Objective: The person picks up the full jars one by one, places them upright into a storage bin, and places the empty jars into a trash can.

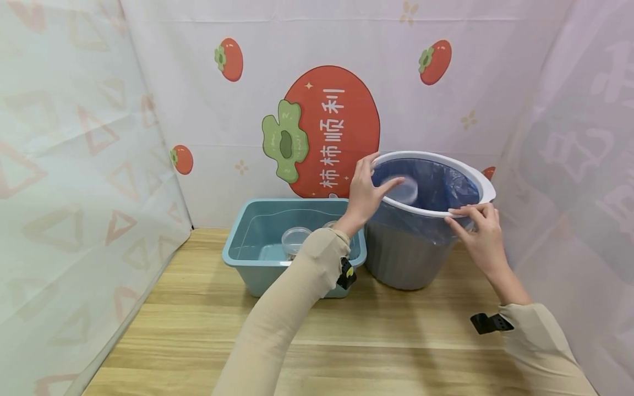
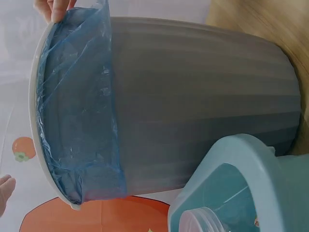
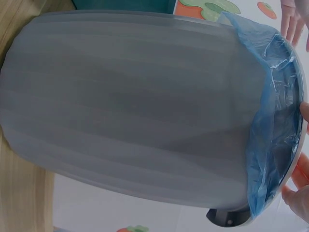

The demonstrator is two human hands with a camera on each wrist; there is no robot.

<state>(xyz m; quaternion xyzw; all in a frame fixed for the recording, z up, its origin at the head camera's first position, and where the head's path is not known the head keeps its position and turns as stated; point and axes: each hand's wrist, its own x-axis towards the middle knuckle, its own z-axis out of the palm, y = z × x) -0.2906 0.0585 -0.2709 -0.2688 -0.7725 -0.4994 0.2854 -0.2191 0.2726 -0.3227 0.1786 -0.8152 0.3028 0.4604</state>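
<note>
A grey trash can [image 1: 403,256] stands on the table with a white rim ring [image 1: 487,190] around its mouth. A blue trash bag [image 1: 436,179] lines it and folds over outside. My right hand [image 1: 479,231] pinches the ring at the front right, thumb below and fingers on top. At the left side of the mouth is my left hand [image 1: 366,192], fingers and thumb spread; in the left wrist view its fingertips [image 2: 6,191] are apart from the rim. A blurred clear round container [image 1: 403,191] is inside the mouth, near the left thumb; whether it touches the bag I cannot tell.
A teal plastic basin [image 1: 252,263] stands against the can's left side, partly behind my left forearm. Inside are clear round containers [image 1: 296,237], one half hidden. Printed cloth walls [image 1: 163,66] enclose the wooden table [image 1: 198,324] at the back and sides.
</note>
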